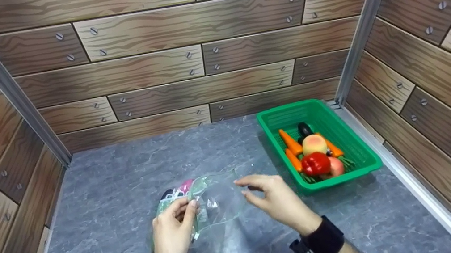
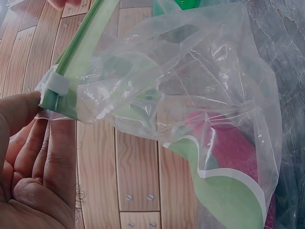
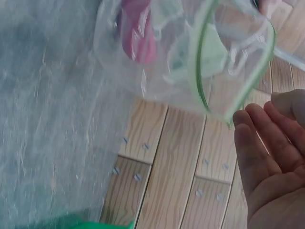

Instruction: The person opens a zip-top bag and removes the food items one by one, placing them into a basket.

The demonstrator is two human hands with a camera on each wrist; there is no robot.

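Note:
My left hand [image 1: 172,232] pinches one end of the mouth of a clear zip bag [image 1: 221,201]. The bag has a green zip strip [image 2: 86,45], and a white slider [image 2: 57,84] sits close by the left fingertips. Its mouth gapes towards the right. Inside the bag or behind its film shows a pink thing [image 2: 228,148], beside green and white printed patches [image 2: 228,191]. My right hand [image 1: 280,201] is at the far end of the mouth, with thumb and forefinger apart and fingertips [image 3: 240,117] right at the bag's corner.
A green plastic basket [image 1: 271,137] stands at the right, holding carrots [image 1: 290,142], a red bell pepper [image 1: 315,164], a peach [image 1: 314,145] and a dark eggplant [image 1: 304,129]. Wood-patterned walls [image 1: 153,70] enclose the grey marbled table [image 1: 96,196] at the back and sides.

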